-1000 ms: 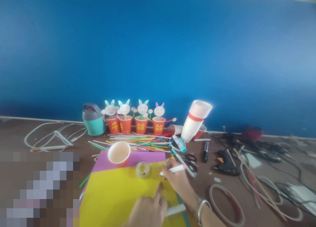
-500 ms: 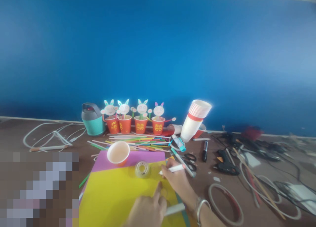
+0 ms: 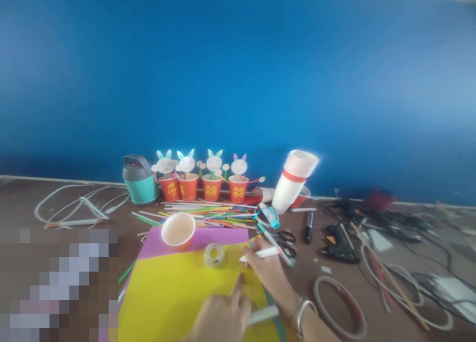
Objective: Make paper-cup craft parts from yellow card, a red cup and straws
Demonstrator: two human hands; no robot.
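Four red paper cups [image 3: 238, 189] hold white rabbit-faced figures [image 3: 239, 167]. Our right hand [image 3: 265, 266], nearly unmoved since earlier, clamps the white, pink-ended pen [image 3: 265, 253] over yellow paper [image 3: 167, 292]; whether our left hand [image 3: 225, 313] grips anything, we cannot tell.

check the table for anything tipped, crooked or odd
The tall cup stack beyond the right hand leans to the right, which looks odd beside the four upright red cups. Nothing stands out about the white marker in that hand.

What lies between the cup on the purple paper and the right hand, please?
A clear tape roll lies there in the head view, mostly on yellow paper.
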